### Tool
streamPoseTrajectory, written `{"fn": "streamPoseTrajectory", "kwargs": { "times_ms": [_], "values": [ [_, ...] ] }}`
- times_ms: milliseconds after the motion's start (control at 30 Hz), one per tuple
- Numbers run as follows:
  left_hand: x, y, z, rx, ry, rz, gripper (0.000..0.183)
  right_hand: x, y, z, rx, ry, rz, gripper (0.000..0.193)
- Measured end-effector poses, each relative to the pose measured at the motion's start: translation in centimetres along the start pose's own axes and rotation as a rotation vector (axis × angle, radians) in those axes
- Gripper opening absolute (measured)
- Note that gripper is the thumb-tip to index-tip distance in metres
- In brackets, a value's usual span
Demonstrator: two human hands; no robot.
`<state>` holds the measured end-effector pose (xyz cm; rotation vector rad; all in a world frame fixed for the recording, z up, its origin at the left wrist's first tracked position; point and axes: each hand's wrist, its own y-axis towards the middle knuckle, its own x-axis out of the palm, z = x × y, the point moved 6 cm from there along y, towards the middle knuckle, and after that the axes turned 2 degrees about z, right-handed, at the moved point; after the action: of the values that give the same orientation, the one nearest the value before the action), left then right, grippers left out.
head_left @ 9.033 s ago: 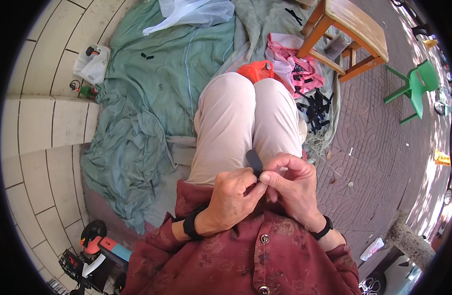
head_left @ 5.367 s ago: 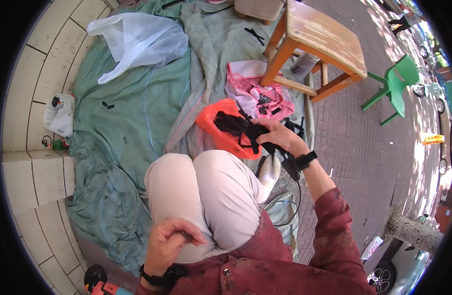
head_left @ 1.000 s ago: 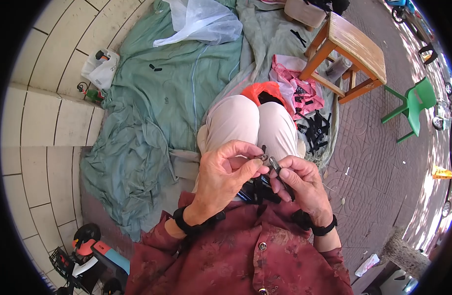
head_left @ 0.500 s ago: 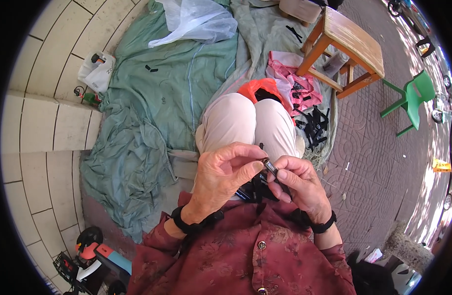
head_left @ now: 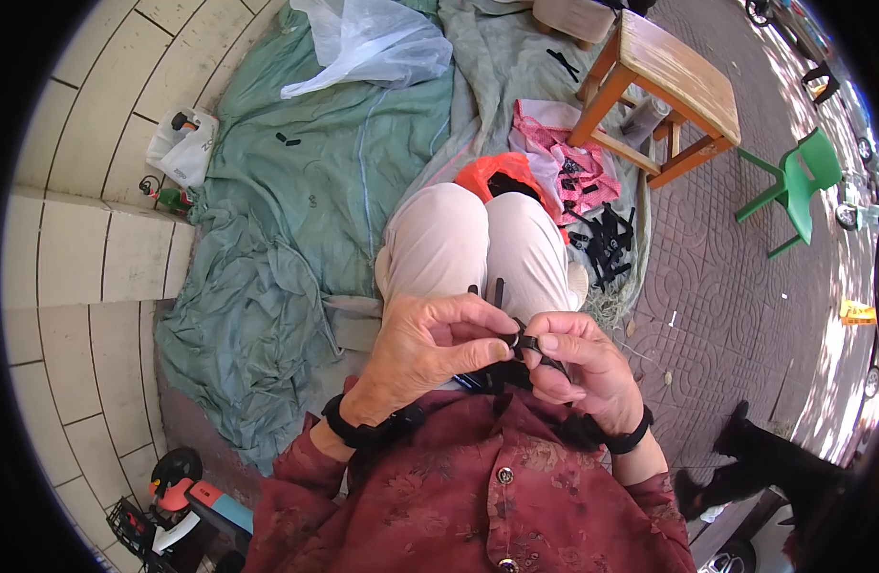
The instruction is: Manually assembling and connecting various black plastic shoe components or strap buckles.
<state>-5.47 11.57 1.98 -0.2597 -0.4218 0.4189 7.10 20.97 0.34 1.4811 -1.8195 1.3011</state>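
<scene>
My left hand [head_left: 430, 353] and my right hand [head_left: 578, 368] meet over my lap, just below my knees in pale trousers [head_left: 478, 248]. Both pinch one small black plastic piece [head_left: 518, 339] between thumb and fingertips. Thin black strips stick up from between the fingers. More black pieces lie in a bunch under my hands against my red patterned shirt. A black band sits on each wrist.
An orange bag [head_left: 492, 177] and a pink bag [head_left: 564, 167] with black pieces lie beyond my knees, next to a loose pile of black pieces [head_left: 607, 239]. A green cloth [head_left: 296, 229], wooden stool [head_left: 664, 86], green chair [head_left: 798, 181], clear plastic bag [head_left: 363, 43] and a red toy [head_left: 186, 497] surround me.
Both hands stay together on the black piece and have sunk slightly toward my chest. The view has shifted a little; a dark figure now shows at the lower right.
</scene>
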Motion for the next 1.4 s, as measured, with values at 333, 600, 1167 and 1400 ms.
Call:
{"fn": "streamPoseTrajectory", "kwargs": {
  "times_ms": [333, 600, 1167, 1400],
  "values": [
    [0.1, -0.3, -1.3, 0.016, -0.033, -0.039, 0.025, 0.4, 0.1, -0.1, -0.136, -0.377, 0.167, 0.011],
    [-0.1, -1.5, -0.9, -0.068, 0.154, 0.097, 0.019, 2.4, -0.7, -1.7, -0.739, -1.129, 0.233, 0.030],
    [0.4, -4.8, -2.5, -0.200, 0.347, -0.195, 0.026, 4.2, -1.7, 1.4, -0.597, -1.214, 0.076, 0.021],
    [0.2, -6.2, -4.1, -0.227, 0.240, -0.168, 0.027, 3.6, -2.5, 2.6, -0.533, -1.080, 0.119, 0.020]
  ]
}}
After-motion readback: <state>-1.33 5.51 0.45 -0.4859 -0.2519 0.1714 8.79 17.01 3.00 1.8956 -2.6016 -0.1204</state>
